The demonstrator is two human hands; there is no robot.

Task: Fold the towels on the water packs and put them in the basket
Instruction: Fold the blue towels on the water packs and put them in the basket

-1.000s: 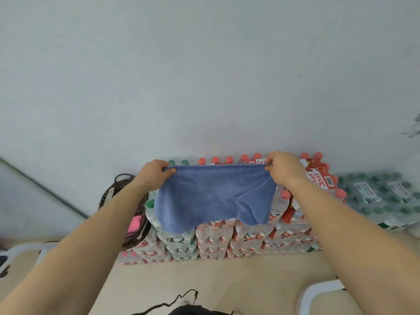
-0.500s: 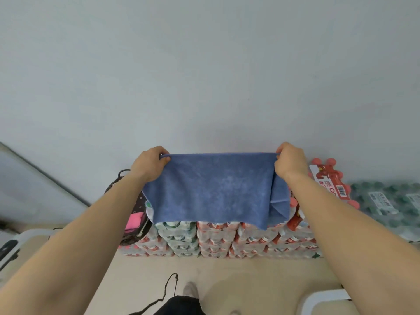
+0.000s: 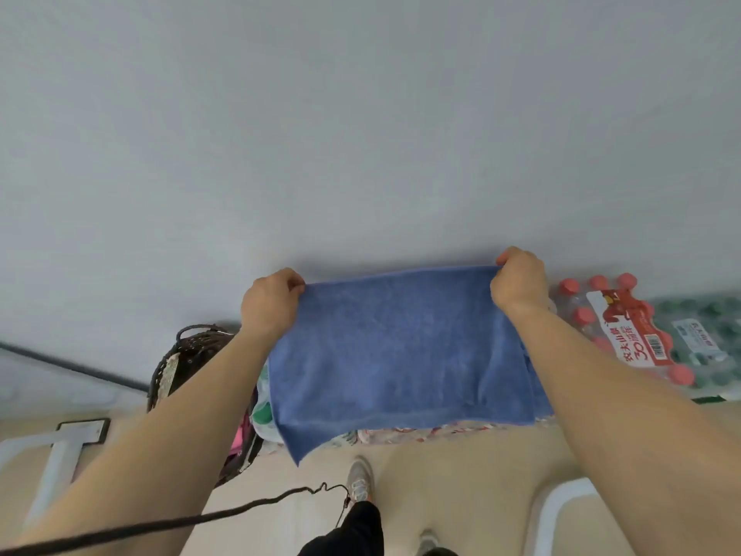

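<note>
— Where the blue towel (image 3: 401,355) hangs spread before the water packs (image 3: 625,327), who holds it?
— Both: left hand (image 3: 270,305) and right hand (image 3: 519,282), each pinching a top corner. Dark basket (image 3: 180,355) stands left, beside packs.

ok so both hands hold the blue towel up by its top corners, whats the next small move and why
Probably bring the left hand across to the right hand so the corners meet: the blue terry towel hangs flat and spread between them, so a halving fold seems due before the dark wicker basket.
</note>
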